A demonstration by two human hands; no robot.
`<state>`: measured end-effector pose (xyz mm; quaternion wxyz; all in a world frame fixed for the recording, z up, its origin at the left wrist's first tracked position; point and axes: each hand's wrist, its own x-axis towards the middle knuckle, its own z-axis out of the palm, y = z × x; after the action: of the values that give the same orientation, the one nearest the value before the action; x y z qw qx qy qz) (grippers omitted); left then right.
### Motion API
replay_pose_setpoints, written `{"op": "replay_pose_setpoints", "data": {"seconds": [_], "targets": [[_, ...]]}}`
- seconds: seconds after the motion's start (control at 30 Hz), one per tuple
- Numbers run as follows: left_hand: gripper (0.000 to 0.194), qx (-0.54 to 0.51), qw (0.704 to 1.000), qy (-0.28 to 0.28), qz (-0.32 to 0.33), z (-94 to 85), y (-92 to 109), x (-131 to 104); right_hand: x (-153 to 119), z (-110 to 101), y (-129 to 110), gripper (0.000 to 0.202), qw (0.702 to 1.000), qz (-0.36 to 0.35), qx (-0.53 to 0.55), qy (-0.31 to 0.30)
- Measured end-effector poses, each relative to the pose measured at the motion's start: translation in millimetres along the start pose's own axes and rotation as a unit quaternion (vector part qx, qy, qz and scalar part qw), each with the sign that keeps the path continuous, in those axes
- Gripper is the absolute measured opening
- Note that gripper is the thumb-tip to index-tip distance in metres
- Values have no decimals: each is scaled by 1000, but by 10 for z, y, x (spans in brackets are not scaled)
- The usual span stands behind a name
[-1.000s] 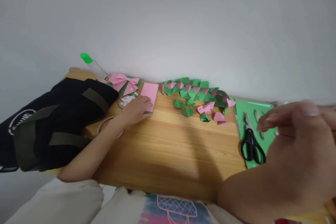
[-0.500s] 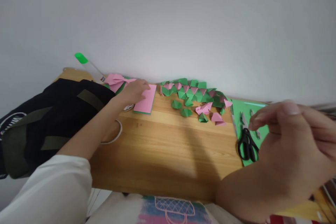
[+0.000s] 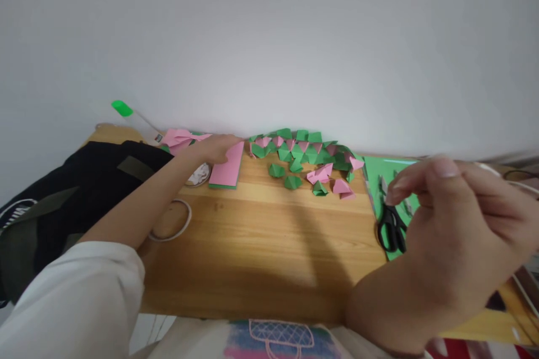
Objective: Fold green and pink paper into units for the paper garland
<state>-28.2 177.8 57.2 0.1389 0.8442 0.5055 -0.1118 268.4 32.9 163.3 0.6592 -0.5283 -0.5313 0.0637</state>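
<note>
My left hand (image 3: 218,148) reaches to the back of the table and rests at the far part of a stack of pink and green paper (image 3: 227,173). Its fingers are stretched out over the stack, though their tips are partly hidden. Close to the camera on the right, my right hand (image 3: 458,224) is raised with its fingers curled in, and nothing shows in it. Behind that hand lie black-handled scissors (image 3: 391,230) on a green sheet (image 3: 373,171). Several folded green and pink paper pieces (image 3: 303,148) stand along the wall, with loose folded pieces (image 3: 292,182) in front.
A black bag (image 3: 92,179) fills the left side. Near it are a white ring (image 3: 188,216), a round container of whitish bits (image 3: 199,175), folded pink paper (image 3: 179,137) and a green-tipped stick (image 3: 122,107). The wooden table (image 3: 252,235) meets a plain wall.
My left hand has shifted slightly toward the far edge of the paper stack, its fingers closer together. The right hand stays raised and curled. The view has tilted and turned slightly.
</note>
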Motion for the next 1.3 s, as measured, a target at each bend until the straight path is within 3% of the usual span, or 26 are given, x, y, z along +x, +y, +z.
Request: {"op": "replay_pose_setpoints", "data": {"seconds": [0.37,0.6,0.8,1.3], "targets": [[83,17,1000,20,7,57,-14,83,12,-56,-9,32,999,-6,33,2],[73,39,998,41,-10,21,27,-41,-12,-72,-31,31,999,-10,51,13],[61,54,995,78,-24,93,-20,-86,-1,-80,-34,31,998,-8,61,12],[59,66,995,70,0,106,-60,-53,-2,-105,-56,33,997,-16,74,15]]}}
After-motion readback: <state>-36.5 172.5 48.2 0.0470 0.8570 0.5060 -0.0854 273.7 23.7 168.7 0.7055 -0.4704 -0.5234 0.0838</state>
